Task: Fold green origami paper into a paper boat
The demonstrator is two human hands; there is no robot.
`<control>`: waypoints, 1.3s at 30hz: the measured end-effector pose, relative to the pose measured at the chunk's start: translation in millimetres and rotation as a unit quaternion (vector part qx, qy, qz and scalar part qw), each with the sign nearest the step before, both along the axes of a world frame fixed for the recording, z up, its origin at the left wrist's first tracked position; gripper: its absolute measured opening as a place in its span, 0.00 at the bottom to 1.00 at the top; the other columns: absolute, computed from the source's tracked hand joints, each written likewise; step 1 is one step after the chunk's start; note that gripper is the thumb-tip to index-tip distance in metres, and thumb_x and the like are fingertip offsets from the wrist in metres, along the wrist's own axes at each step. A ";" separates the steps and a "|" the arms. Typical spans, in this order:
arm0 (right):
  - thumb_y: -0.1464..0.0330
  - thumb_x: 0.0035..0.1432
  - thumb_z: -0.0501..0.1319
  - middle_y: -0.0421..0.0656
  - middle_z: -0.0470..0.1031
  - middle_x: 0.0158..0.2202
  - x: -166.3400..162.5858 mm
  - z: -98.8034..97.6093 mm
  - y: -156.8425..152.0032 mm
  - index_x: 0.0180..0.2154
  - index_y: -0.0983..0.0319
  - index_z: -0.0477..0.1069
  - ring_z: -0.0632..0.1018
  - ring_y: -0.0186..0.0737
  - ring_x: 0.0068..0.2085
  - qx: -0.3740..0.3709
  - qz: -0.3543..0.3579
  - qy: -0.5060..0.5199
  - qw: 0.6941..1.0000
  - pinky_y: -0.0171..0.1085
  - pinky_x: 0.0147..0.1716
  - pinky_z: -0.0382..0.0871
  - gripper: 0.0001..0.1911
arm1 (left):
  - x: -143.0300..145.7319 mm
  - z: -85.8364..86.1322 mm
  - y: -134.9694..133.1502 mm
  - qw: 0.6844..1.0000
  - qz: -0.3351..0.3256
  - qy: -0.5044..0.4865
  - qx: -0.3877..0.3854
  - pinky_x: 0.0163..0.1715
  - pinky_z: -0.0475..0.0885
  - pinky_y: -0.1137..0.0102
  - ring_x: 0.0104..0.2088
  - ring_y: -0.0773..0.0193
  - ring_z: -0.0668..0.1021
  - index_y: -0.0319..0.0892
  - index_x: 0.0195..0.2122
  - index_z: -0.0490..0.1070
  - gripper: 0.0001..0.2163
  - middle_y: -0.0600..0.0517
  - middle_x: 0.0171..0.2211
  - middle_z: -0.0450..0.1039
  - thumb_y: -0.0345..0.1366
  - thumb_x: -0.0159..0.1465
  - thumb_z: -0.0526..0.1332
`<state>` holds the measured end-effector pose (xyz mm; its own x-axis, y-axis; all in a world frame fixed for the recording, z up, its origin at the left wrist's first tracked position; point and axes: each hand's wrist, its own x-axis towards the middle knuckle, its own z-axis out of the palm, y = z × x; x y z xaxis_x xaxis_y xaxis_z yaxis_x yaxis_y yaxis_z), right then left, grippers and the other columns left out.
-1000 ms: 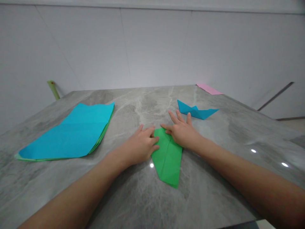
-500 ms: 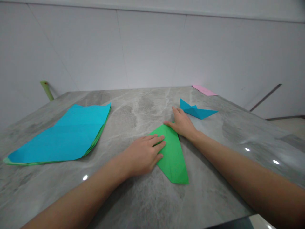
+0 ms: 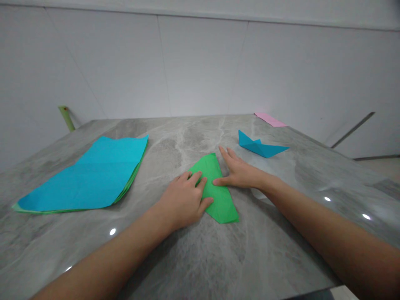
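A folded piece of green paper (image 3: 220,198) lies flat on the grey marbled table (image 3: 200,258) between my hands. My left hand (image 3: 186,202) rests on its left side, fingers spread over the paper and thumb near its lower part. On the other side, my right hand (image 3: 239,170) is open, with the thumb touching the paper and the fingers stretched out beyond its right edge. Part of the paper's left edge is hidden under my left hand. A folded blue paper boat (image 3: 261,148) stands just beyond my right hand, apart from it.
At the left lies a stack of large blue and green paper sheets (image 3: 90,177). A pink sheet (image 3: 271,119) is at the far right edge of the table. A white wall (image 3: 200,66) rises behind, with a green post (image 3: 66,118) at the left.
The green paper has moved slightly away from me and to the left. My right hand has drawn back from the paper's far corner to its right side. My left hand has shifted slightly left.
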<state>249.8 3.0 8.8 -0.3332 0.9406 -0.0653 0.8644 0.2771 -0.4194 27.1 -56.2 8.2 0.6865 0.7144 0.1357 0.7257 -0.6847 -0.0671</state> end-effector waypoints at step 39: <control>0.45 0.50 0.66 0.67 0.38 0.71 -25.5 -15.3 15.0 0.71 0.73 0.34 0.41 0.64 0.71 0.054 -0.099 0.007 0.994 0.58 0.67 0.43 0.64 | -10.0 2.3 4.4 0.986 0.037 0.049 -0.155 0.64 0.44 0.39 0.70 0.33 0.39 0.29 0.72 0.37 0.51 0.31 0.71 0.30 0.68 0.61 0.46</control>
